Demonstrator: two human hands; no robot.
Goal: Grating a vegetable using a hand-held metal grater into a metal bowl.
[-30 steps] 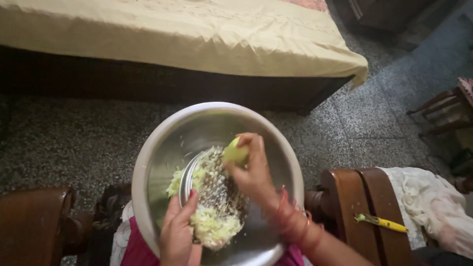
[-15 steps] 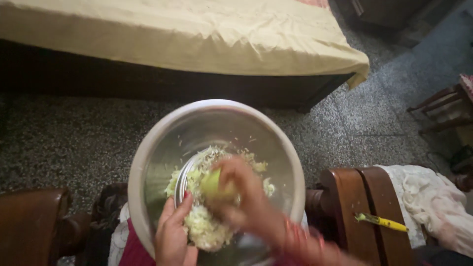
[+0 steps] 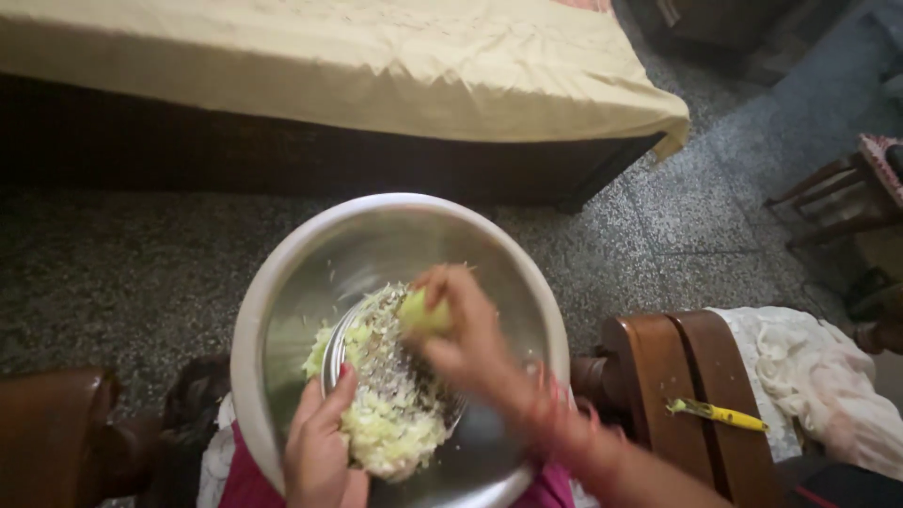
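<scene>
A large steel bowl (image 3: 310,273) rests on my lap. Inside it a flat metal grater (image 3: 376,362) leans, covered with pale green shreds (image 3: 390,428) that pile up at its lower end. My left hand (image 3: 320,447) grips the grater's lower left edge. My right hand (image 3: 466,334) is blurred with motion and presses a small pale green vegetable piece (image 3: 423,313) against the grater's upper part. Red bangles (image 3: 546,414) ring my right wrist.
A bed with a beige sheet (image 3: 376,66) stands beyond the bowl on a speckled stone floor. A wooden chair arm (image 3: 673,367) at my right carries a yellow-handled peeler (image 3: 720,412), with white cloth (image 3: 809,376) beside it. Another wooden arm (image 3: 56,433) is at my left.
My right hand slid the vegetable piece down the grater, then back up towards its top. The left hand kept its hold on the grater.
</scene>
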